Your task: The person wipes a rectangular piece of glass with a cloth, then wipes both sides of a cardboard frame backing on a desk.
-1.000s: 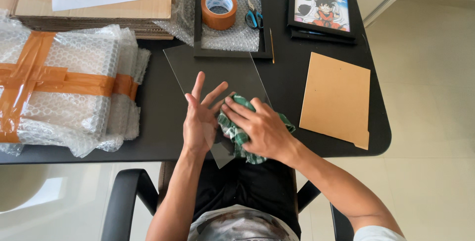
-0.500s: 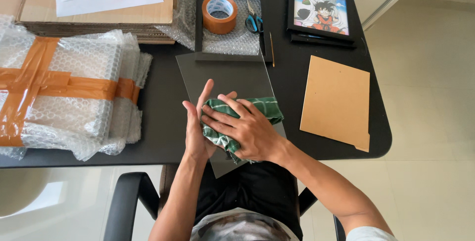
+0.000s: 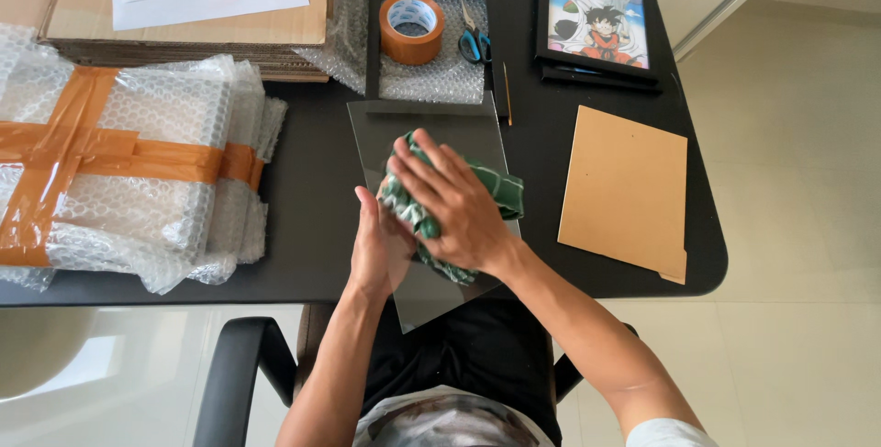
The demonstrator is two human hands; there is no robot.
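So there's a clear glass pane [image 3: 431, 139] sitting at the front middle of the black table [image 3: 312, 190], with its near corner poking out past the table edge over the person's lap. A green checked cloth [image 3: 491, 192] is bunched up on top of it, and the right hand [image 3: 454, 204] is pressed flat down on that cloth with fingers spread and curled a bit around the wad, so it's holding the cloth against the glass. The left hand [image 3: 374, 243] is at the pane's left edge, fingers out fairly straight and resting along the glass, steadying it rather than clenching anything. Just behind the pane is a black frame [image 3: 372, 43] lined with bubble wrap, with a roll of brown tape [image 3: 411, 27] and a pair of scissors [image 3: 472, 37] lying inside. To the right of that is a framed cartoon picture [image 3: 596, 11], and nearer the edge a brown backing board [image 3: 624, 185]. Off to the left there's a fat bubble-wrapped bundle [image 3: 119, 172] strapped with brown tape, and flat cardboard [image 3: 184, 29] with white sheets behind it.
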